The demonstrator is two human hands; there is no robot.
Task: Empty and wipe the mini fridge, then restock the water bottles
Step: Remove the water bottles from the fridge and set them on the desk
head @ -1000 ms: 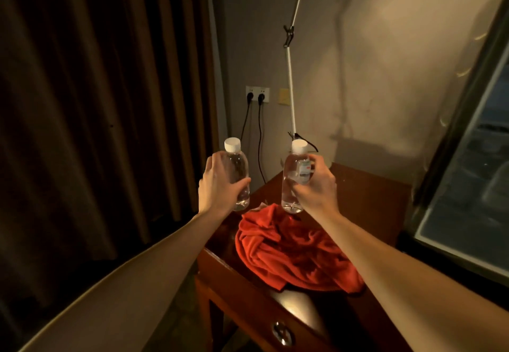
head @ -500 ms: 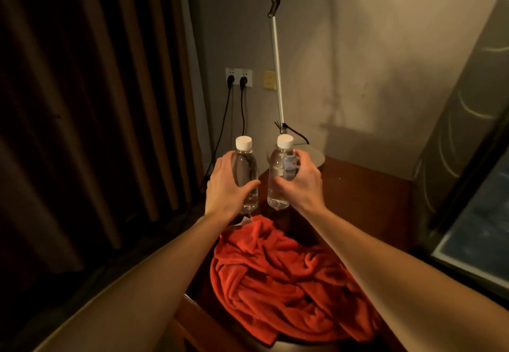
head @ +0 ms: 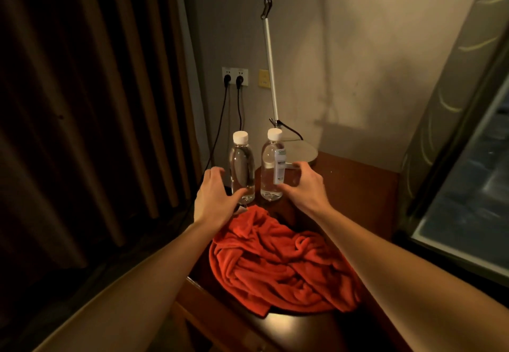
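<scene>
Two clear water bottles with white caps stand upright side by side on the dark wooden table [head: 355, 186]. The left bottle [head: 242, 167] is plain; the right bottle [head: 271, 167] has a white label. My left hand [head: 214, 200] hovers just left of the left bottle with its fingers spread, the thumb near the bottle's base. My right hand [head: 303, 186] is open just right of the right bottle, holding nothing. A crumpled red cloth [head: 281, 263] lies on the table in front of the bottles.
A desk lamp with a round base [head: 303, 151] and a thin silver pole [head: 270, 54] stands behind the bottles. Two black cords hang from a wall socket [head: 235, 76]. Dark curtains [head: 82, 103] fill the left. A glass-fronted door [head: 468, 172] is at right.
Both hands set the bottles down on the table and released them; the fingers have opened and drawn slightly back. The view has tilted down a little.
</scene>
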